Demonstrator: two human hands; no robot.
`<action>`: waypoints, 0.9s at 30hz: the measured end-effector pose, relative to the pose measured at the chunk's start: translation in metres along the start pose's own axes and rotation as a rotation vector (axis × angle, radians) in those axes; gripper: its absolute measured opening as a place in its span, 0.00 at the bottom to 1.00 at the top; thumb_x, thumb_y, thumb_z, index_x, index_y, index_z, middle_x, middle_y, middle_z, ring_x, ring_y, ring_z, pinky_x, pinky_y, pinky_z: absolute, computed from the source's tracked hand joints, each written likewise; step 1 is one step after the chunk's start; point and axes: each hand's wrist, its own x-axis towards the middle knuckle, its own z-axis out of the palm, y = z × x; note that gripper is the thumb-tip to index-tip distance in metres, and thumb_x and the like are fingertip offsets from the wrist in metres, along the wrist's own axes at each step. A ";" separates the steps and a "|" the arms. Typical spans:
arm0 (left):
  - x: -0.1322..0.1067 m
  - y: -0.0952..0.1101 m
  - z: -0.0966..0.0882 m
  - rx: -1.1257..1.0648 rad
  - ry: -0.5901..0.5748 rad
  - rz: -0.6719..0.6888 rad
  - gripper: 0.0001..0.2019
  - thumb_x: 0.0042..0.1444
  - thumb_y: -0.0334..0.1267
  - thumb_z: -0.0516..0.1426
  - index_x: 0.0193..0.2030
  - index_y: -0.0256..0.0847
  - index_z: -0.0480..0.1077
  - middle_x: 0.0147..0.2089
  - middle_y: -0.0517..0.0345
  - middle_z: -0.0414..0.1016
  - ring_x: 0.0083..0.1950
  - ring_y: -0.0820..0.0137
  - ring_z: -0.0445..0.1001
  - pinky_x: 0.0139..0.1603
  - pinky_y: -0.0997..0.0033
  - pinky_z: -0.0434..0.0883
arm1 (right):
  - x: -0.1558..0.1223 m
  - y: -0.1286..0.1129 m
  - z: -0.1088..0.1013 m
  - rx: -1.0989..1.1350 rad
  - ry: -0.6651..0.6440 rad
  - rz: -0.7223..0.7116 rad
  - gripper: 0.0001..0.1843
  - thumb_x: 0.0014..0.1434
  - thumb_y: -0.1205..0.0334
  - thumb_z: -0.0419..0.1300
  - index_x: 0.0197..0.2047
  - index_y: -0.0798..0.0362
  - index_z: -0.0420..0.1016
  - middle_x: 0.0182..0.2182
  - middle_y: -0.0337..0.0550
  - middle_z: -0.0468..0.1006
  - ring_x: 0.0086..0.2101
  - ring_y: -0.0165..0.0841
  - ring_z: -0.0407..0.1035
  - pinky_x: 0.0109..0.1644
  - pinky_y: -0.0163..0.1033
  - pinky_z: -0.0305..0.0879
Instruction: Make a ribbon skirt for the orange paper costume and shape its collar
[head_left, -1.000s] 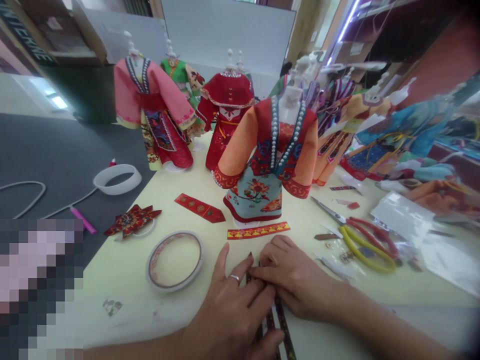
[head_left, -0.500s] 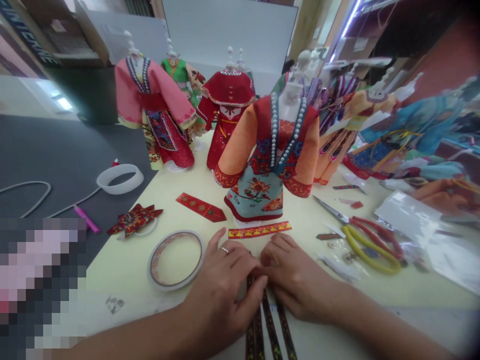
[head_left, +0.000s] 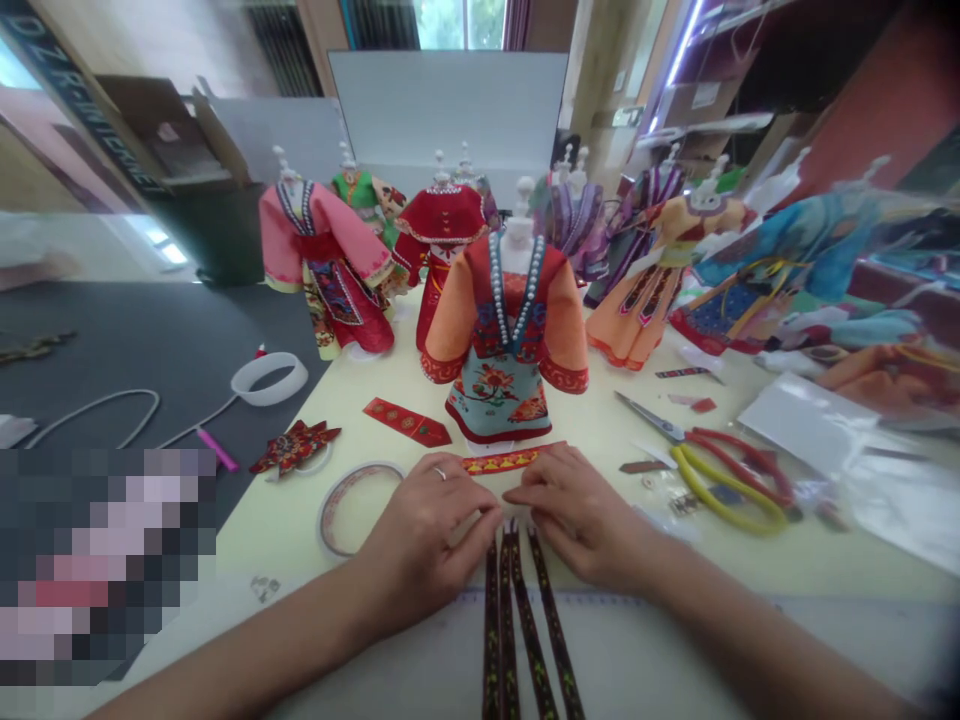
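one left hand (head_left: 427, 525) and one right hand (head_left: 577, 520) are seen. four dark patterned ribbons (head_left: 491, 640) are counted, with one short red ribbon (head_left: 407, 422) and one short yellow-edged ribbon (head_left: 502, 461). one roll of tape (head_left: 330, 530), one pair of scissors (head_left: 651, 420) and at least eight small dresses on stands (head_left: 502, 340) are also counted.

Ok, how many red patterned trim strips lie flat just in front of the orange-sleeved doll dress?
2: a pointed strip to the front left of the dress, and a yellow-edged band directly before it. Others could be hidden.
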 end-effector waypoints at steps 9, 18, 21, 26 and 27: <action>-0.021 0.035 -0.008 0.179 -0.452 -0.118 0.10 0.56 0.36 0.55 0.45 0.43 0.68 0.46 0.58 0.74 0.48 0.61 0.69 0.57 0.50 0.57 | -0.010 0.011 -0.006 -0.086 0.042 0.003 0.14 0.55 0.75 0.52 0.42 0.56 0.72 0.33 0.46 0.73 0.38 0.36 0.64 0.45 0.45 0.58; -0.054 0.027 0.012 0.326 -0.317 -0.118 0.11 0.58 0.38 0.52 0.47 0.42 0.68 0.51 0.56 0.72 0.55 0.57 0.65 0.60 0.44 0.50 | -0.024 -0.002 -0.006 -0.128 -0.023 -0.032 0.13 0.57 0.72 0.50 0.41 0.55 0.73 0.32 0.46 0.70 0.37 0.36 0.61 0.45 0.46 0.57; -0.058 0.028 0.011 0.333 -0.254 -0.108 0.11 0.58 0.39 0.53 0.47 0.42 0.68 0.50 0.55 0.72 0.55 0.58 0.65 0.59 0.45 0.52 | -0.033 -0.009 -0.007 -0.133 -0.041 -0.040 0.13 0.57 0.72 0.50 0.41 0.55 0.72 0.33 0.46 0.69 0.36 0.36 0.59 0.45 0.46 0.56; -0.062 0.026 0.019 0.334 -0.229 -0.065 0.15 0.57 0.40 0.54 0.51 0.45 0.67 0.54 0.52 0.69 0.56 0.57 0.64 0.59 0.44 0.53 | -0.048 -0.022 -0.002 -0.116 -0.079 -0.059 0.13 0.56 0.71 0.50 0.42 0.55 0.71 0.33 0.45 0.68 0.36 0.36 0.59 0.48 0.48 0.55; -0.063 0.025 0.020 0.336 -0.234 -0.063 0.14 0.57 0.40 0.54 0.50 0.45 0.68 0.55 0.52 0.69 0.57 0.56 0.64 0.59 0.44 0.54 | -0.050 -0.024 -0.001 -0.118 -0.095 -0.062 0.12 0.56 0.71 0.50 0.42 0.54 0.71 0.33 0.45 0.68 0.36 0.36 0.59 0.48 0.49 0.54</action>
